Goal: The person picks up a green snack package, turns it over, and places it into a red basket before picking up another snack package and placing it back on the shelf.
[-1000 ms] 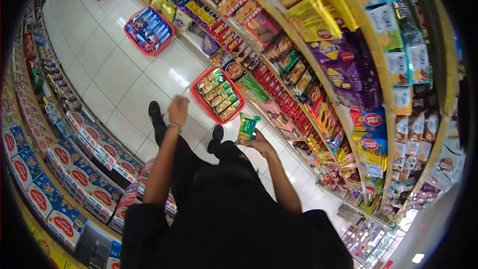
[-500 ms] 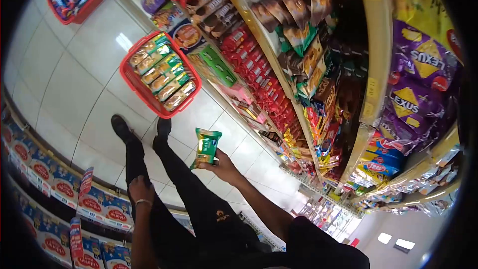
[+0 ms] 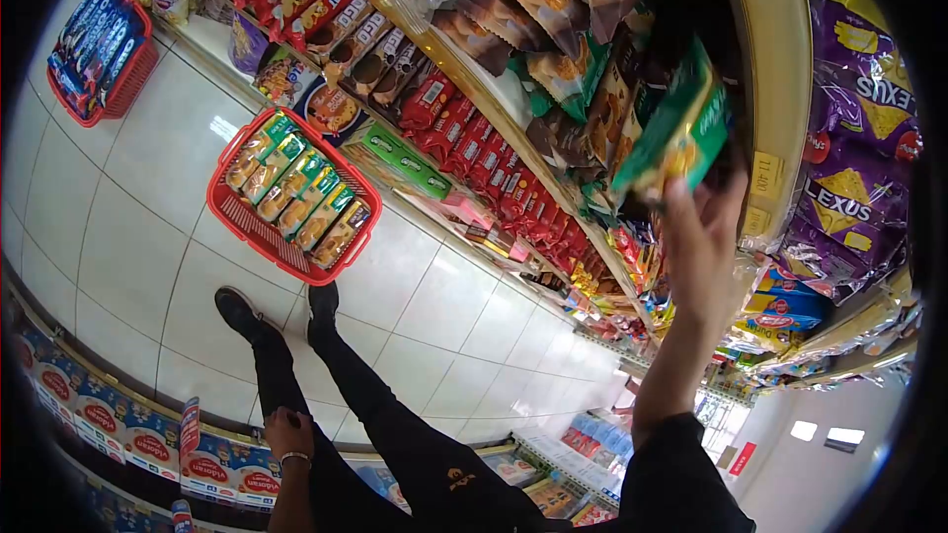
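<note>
Pinching the green pack [image 3: 679,123] by its near edge, my right fingers [image 3: 680,205] seem well placed; it looks light, crumbly. Left fingers [image 3: 280,428]: I can't tell.

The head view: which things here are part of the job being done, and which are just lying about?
Part of the job, it seems:
green packet, held in the right hand
red basket near the feet, holding similar packets

Apparently just around:
purple Lexus packs
Vidoran boxes
farther basket of blue packets
</note>
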The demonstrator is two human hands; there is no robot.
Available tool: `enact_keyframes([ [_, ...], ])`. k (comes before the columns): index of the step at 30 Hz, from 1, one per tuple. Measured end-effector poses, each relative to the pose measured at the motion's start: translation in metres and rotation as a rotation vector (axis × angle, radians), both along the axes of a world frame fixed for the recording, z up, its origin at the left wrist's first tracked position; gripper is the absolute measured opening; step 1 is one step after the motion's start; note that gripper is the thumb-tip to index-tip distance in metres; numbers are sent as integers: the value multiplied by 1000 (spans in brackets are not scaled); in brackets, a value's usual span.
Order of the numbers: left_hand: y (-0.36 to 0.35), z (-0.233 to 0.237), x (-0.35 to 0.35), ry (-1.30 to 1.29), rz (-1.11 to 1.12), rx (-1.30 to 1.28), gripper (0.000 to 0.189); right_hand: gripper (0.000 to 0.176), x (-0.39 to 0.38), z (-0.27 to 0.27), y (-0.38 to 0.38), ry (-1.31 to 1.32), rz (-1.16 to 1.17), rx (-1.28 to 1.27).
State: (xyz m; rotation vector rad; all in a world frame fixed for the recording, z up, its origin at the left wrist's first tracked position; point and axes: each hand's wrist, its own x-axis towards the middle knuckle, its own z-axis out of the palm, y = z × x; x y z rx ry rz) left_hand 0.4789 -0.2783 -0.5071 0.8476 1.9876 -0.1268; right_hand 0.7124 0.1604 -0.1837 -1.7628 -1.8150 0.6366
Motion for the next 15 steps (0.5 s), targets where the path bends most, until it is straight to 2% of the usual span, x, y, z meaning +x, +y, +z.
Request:
enact_keyframes([
  [1, 2, 3, -1, 4, -4, -2, 16, 72, -6, 5, 9, -84, -45, -27],
  [3, 5, 4, -3, 5, 70, -29, 17, 63, -5, -2, 33, 22, 106, 21],
  [7, 3, -5, -6, 85, -34, 91, 16, 55, -24, -4, 51, -37, 148, 115],
  [9, 4, -5, -7, 76, -11, 112, 16, 49, -18, -6, 59, 110, -66, 65],
  [10, 8, 1, -9, 76, 9, 118, 16, 49, -12, -6, 65, 113, -64, 66],
  [12, 8, 2, -12, 80, 36, 132, 15, 50, 0, -8, 84, -203, -104, 109],
  [13, 4, -2, -13, 76, 41, 137, 15, 50, -1, -13, 94, -195, -98, 120],
  [15, 2, -2, -17, 70, 45, 139, 15, 46, -4, -19, 113, 180, 15, 241],
])
